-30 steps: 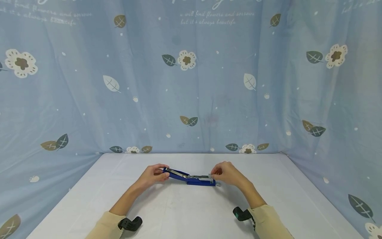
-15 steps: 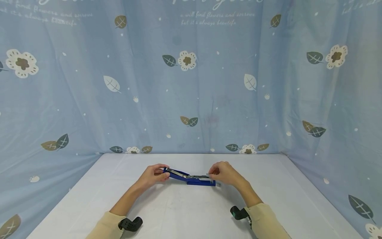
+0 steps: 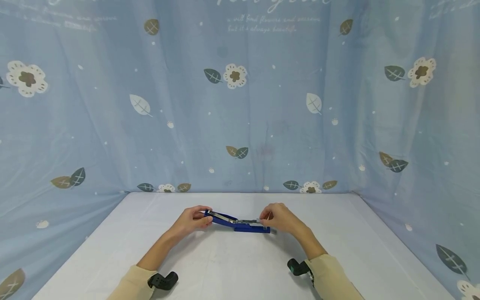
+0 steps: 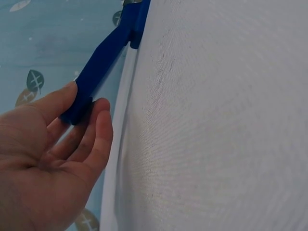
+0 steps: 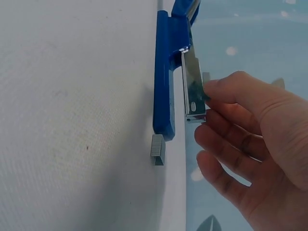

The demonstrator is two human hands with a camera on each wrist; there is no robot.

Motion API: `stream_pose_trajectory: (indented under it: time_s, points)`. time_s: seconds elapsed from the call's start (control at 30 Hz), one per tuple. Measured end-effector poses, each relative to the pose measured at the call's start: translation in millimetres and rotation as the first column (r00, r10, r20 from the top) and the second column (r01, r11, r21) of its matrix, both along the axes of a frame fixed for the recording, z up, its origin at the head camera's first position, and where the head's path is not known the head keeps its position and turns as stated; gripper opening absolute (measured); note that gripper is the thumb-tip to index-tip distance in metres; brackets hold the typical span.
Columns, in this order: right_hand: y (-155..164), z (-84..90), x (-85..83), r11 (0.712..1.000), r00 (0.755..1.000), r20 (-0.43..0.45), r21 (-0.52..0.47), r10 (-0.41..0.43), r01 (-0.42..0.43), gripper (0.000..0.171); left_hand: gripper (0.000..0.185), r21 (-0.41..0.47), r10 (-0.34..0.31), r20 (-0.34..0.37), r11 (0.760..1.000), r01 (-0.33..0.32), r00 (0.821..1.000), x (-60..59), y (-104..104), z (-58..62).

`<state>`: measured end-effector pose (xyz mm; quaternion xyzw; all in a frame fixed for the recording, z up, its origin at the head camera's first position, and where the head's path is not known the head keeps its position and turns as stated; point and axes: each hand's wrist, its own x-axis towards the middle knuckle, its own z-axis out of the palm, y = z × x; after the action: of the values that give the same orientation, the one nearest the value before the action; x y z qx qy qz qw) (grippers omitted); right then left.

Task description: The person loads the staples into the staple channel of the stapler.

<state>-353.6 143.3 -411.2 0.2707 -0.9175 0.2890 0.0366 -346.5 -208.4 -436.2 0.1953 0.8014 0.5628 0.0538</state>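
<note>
A blue stapler (image 3: pixel 252 229) lies opened out on the table, its lid swung back to the left and raised. My left hand (image 3: pixel 190 221) grips the lid's free end between thumb and fingers; the left wrist view shows the blue lid (image 4: pixel 103 55) running up from that hand. Over the metal magazine (image 5: pixel 193 89), my right hand (image 3: pixel 283 219) pinches a small grey strip of staples (image 5: pixel 206 77), mostly covered by the thumb. Whether the strip sits inside the channel cannot be told. Another strip of staples (image 5: pixel 158 149) rests beside the stapler's base end.
White cloth covers the table (image 3: pixel 232 266). A blue patterned curtain (image 3: pixel 240 104) hangs behind it and along both sides. Each wrist carries a black camera mount, such as the left camera mount (image 3: pixel 163 281).
My right hand has slid slightly left along the magazine, with the grey strip between its fingertips. The left hand and the stapler stay nearly where they were.
</note>
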Motion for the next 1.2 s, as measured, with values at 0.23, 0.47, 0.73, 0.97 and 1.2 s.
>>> stream_pose_trajectory:
  time_s: [0.23,0.47,0.73,0.97,1.2]
  points:
    - [0.3,2.8,0.4,1.0,1.0,0.024,0.0,-0.016,0.016,0.004,0.054,0.005,-0.014,-0.012,1.0,0.015,1.0,-1.8,0.8,0.3]
    - [0.7,3.2,-0.2,1.0,1.0,0.016,0.001,-0.003,0.003,0.005,0.053,0.005,-0.01,-0.003,1.0,0.01,1.0,-1.8,0.4,0.2]
    - [-0.2,2.7,0.7,1.0,1.0,0.015,-0.005,-0.002,0.002,0.006,0.054,0.012,-0.009,0.003,1.0,0.008,1.0,-1.3,-0.3,-0.4]
    - [-0.5,3.3,3.7,1.0,1.0,0.015,-0.008,0.003,-0.003,0.007,0.053,0.014,-0.022,0.003,1.0,0.022,1.0,0.1,-0.5,-0.8]
    - [0.4,0.1,1.8,1.0,1.0,0.009,-0.017,0.019,-0.019,0.006,0.054,-0.002,-0.008,0.007,1.0,0.008,1.0,-0.4,-0.7,-0.6]
